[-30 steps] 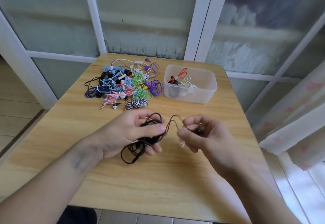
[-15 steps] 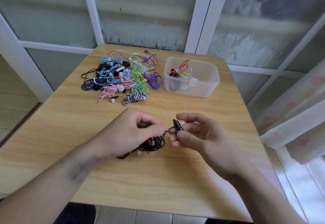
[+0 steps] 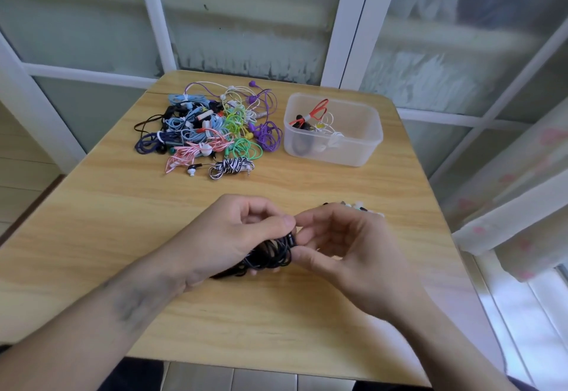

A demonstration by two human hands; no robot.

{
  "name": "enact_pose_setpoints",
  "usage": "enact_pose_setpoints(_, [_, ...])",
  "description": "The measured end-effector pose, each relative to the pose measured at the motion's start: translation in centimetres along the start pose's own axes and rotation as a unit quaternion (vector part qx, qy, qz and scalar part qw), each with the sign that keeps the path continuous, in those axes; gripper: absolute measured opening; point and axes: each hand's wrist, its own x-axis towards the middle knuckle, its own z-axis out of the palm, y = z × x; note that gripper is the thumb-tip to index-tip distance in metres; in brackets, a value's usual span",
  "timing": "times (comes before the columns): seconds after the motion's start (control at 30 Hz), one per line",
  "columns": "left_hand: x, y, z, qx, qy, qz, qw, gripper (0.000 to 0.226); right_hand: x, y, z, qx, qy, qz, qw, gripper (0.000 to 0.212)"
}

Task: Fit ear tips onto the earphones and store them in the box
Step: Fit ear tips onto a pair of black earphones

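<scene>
Readable text: none anywhere in the head view.
Box (image 3: 362, 144) at 1 o'clock: clear plastic walls, no label, brand or number to be read.
Earphones (image 3: 212, 132) heaped at 11 o'clock: coloured cords, no lettering legible; any marks on the plugs and buds are too small to tell.
Surface (image 3: 92, 221): plain wood grain, no print or sign.
Glass panels (image 3: 246, 15) at 12 o'clock: frosted, with no sign or sticker.

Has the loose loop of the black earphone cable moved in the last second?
Yes. The black earphone cable no longer hangs toward the table's near edge; it is gathered into a bundle between left hand and right hand.
</scene>
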Motion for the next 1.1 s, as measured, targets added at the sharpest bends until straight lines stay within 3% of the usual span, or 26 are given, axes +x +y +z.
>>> enact_pose_setpoints(0.07, [0.0,0.0,0.3,-0.01,0.005,0.002,1.0,0.028,0.5,-0.2,-1.8,-0.03,0.016,-0.008,0.999,0.018])
enact_pose_setpoints(0.13, [0.1,0.0,0.5,-0.016,0.011,-0.004,1.0,0.026,1.5,0.7,-4.7,-0.091,0.105,-0.009,0.99,0.013])
enact_pose_setpoints(0.23, [0.1,-0.1,0.5,-0.01,0.007,-0.018,1.0,0.027,3.2,2.6,-8.5,-0.248,0.19,0.024,0.95,0.016])
enact_pose_setpoints(0.43, [0.2,-0.1,0.6,-0.013,-0.014,-0.042,0.999,0.03,4.5,3.8,-9.3,-0.336,0.064,0.069,0.937,0.014])
enact_pose_setpoints(0.63, [0.3,-0.2,0.6,-0.014,-0.005,-0.043,0.999,0.016,6.2,3.5,-7.5,-0.361,0.001,0.068,0.93,0.009])
enact_pose_setpoints(0.93, [0.6,-0.4,0.7,-0.044,0.032,-0.025,0.998,0.006,7.0,3.5,-6.6,-0.388,0.024,0.048,0.92,0.011])
enact_pose_setpoints(1.1, [0.5,-0.1,0.7,-0.078,0.01,-0.012,0.997,0.003,5.4,2.1,-5.8,-0.21,0.096,-0.024,0.973,0.011])
